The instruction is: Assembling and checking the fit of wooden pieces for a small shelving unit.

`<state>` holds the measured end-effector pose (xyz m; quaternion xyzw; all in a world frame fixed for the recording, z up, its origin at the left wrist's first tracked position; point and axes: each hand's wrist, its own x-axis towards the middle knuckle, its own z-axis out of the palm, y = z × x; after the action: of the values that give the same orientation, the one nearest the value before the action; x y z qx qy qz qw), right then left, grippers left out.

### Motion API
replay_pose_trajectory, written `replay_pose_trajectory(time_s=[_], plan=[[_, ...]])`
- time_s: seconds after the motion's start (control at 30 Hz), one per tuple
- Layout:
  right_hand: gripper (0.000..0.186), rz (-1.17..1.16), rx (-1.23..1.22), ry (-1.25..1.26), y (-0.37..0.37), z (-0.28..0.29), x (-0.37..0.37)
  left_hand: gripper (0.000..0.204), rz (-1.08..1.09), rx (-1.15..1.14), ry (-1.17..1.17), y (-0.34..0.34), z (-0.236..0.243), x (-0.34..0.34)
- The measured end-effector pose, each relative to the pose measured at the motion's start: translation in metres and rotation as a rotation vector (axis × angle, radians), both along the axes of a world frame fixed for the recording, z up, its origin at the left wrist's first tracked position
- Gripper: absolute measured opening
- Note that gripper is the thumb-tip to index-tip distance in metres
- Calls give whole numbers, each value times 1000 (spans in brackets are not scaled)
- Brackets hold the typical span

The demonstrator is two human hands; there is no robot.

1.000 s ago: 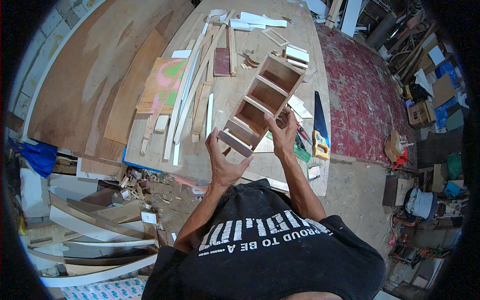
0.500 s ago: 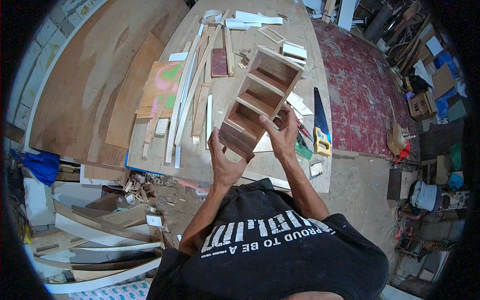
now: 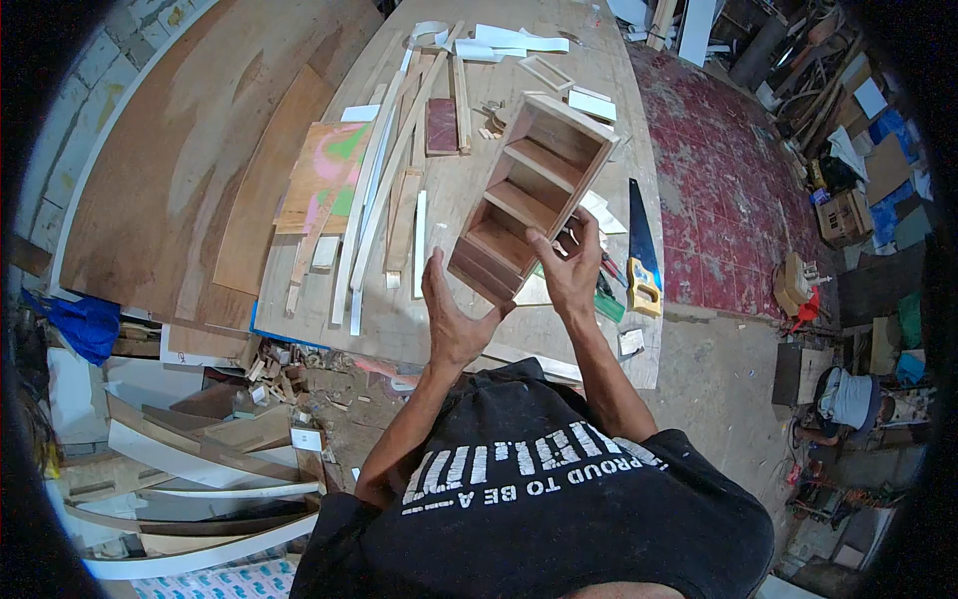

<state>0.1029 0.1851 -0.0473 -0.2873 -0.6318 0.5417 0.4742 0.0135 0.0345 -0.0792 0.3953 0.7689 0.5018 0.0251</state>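
A small wooden cabinet [image 3: 544,150] with open compartments and a closed front panel at its lower end is tilted over the workbench [image 3: 549,30]. My right hand [image 3: 569,265] grips its right side, thumb in front and fingers curled behind. My left hand [image 3: 456,319] has its fingers spread around the lower end, thumb at the bottom corner, fingertips just off the left side. A handsaw [image 3: 641,285] with a yellow handle, pliers [image 3: 611,265] and pale offcuts [image 3: 599,210] lie to the right on the bench.
Long strips [image 3: 364,220] and a painted board [image 3: 319,175] lie on the bench's left part. Large plywood sheets [image 3: 140,200] lean at left, above curved offcuts [image 3: 200,479]. A red tiled surface [image 3: 699,190] borders cluttered boards and boxes [image 3: 843,215] at right.
The drawer-like piece at the cabinet's lower end has moved inward, flush with the frame. My left fingers have loosened and spread away from the cabinet's side.
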Motion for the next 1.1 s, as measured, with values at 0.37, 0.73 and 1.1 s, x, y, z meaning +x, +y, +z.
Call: replay_pose_trajectory(time_s=[0.37, 0.73, 1.1], plan=[[68, -10, 8, -58, -10, 4, 2, 120, -53, 7, 85, 9, -5, -1], [69, -11, 27, -69, 0, 1, 0, 119, -37, 4, -73, -4, 7, 4], [67, 5, 3, -85, -6, 11, 2, 121, -33, 24, -22, -3, 2, 1]])
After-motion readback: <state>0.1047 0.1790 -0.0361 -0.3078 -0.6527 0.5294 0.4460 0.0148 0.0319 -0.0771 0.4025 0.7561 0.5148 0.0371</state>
